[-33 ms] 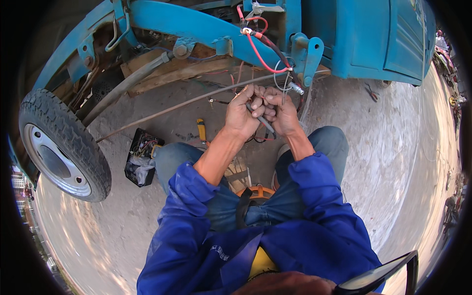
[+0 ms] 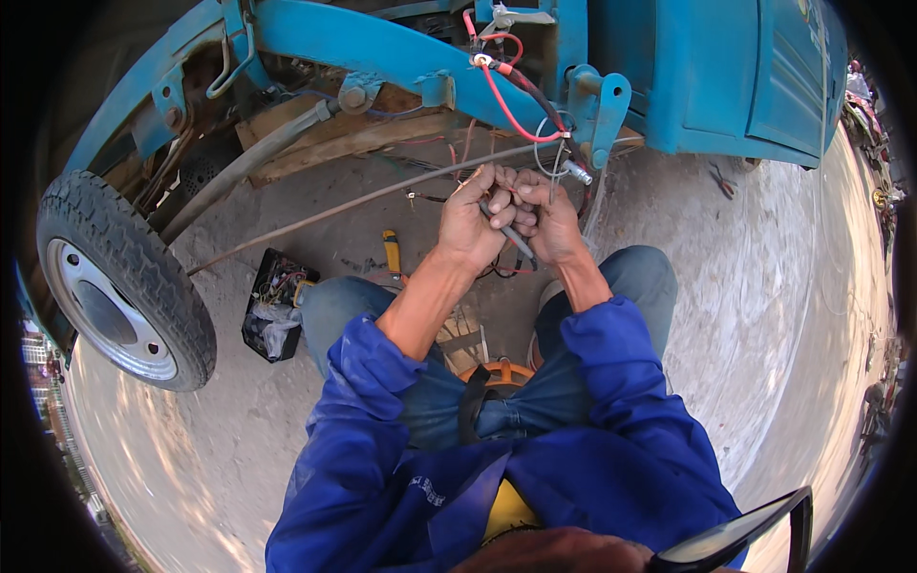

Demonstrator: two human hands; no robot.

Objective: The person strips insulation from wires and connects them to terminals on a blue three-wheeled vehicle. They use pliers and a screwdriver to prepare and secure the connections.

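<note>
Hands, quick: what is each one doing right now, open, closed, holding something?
Left hand: closed, pinching thin wires at the fingertips.
Right hand: closed around a grey cable, pressed against the left hand.

Frame (image 2: 382, 43): painted blue metal, chipped, dull. Tyre (image 2: 143, 272): matt rubber, treaded; rim glossy metal. Cable (image 2: 511, 239): smooth grey plastic sheath. Sleeves (image 2: 611, 382): blue cloth. Ground (image 2: 764, 315): rough, dusty concrete.

Dusty concrete ground (image 2: 315, 449) with a black open toolbox (image 2: 272, 306), yellow-handled tool (image 2: 391, 251), pliers (image 2: 723, 180) and tyre (image 2: 124, 277).
</note>
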